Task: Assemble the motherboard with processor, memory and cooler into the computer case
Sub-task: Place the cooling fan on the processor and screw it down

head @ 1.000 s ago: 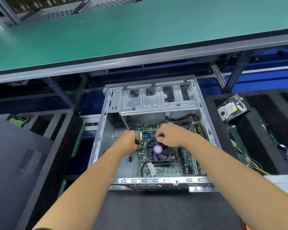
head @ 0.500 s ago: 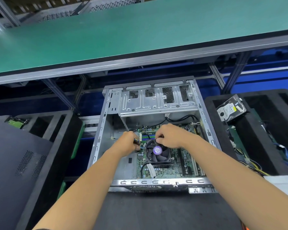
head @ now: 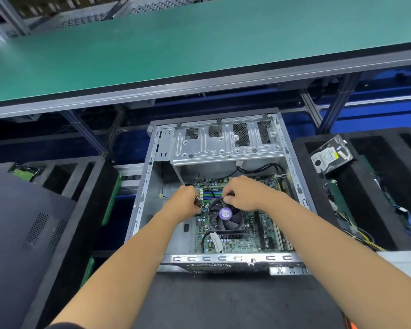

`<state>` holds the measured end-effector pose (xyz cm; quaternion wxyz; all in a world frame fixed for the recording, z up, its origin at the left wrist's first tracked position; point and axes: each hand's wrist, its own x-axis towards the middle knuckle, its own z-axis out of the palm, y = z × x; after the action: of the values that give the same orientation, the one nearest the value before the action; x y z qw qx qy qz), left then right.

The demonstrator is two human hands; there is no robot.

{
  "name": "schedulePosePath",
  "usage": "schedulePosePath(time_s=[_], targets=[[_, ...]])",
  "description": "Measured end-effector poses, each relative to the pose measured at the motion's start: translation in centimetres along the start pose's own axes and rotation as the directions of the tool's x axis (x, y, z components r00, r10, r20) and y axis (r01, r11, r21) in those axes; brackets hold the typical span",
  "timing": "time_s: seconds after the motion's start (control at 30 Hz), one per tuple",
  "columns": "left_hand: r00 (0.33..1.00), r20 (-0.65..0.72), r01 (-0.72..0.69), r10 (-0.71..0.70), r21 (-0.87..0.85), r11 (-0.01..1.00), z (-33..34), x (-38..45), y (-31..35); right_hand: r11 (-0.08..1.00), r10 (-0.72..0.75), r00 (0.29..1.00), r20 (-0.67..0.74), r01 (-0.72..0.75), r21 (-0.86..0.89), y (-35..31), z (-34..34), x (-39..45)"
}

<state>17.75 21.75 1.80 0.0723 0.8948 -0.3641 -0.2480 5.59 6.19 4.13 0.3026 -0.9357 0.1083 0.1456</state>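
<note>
Inside the open computer case [head: 220, 193], which lies on its side on the dark surface [head: 235, 302], the motherboard [head: 252, 236] sits flat on the case floor with the cooler [head: 226, 218] mounted on it, its fan facing up and a purple label at the hub. Both bare forearms reach in from the near edge and meet just beyond the cooler's far rim. The left hand [head: 184, 204] has its knuckles up and its fingers curled down around a small bundle of thin coloured wires [head: 198, 201] beside the cooler's left corner. The right hand [head: 243, 194] is bent at the wrist, its fingers [head: 227, 193] curled and pinched together above the blue and green memory slots [head: 210, 195]; what they pinch is too small to make out. A hard drive [head: 330, 156] rests tilted on the black foam tray [head: 301, 148] to the right. A dark side panel [head: 26, 224] lies at left.
</note>
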Motion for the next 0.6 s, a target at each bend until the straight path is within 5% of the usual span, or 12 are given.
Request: schedulePosePath(time_s=[0.6], targets=[[1.0,0.021,0.0,0.0,0.018,1.0,-0.38,-0.36,-0.02,1.0,0.0,1.0,-0.006,0.0,-0.005,0.03,0.06,0.13]])
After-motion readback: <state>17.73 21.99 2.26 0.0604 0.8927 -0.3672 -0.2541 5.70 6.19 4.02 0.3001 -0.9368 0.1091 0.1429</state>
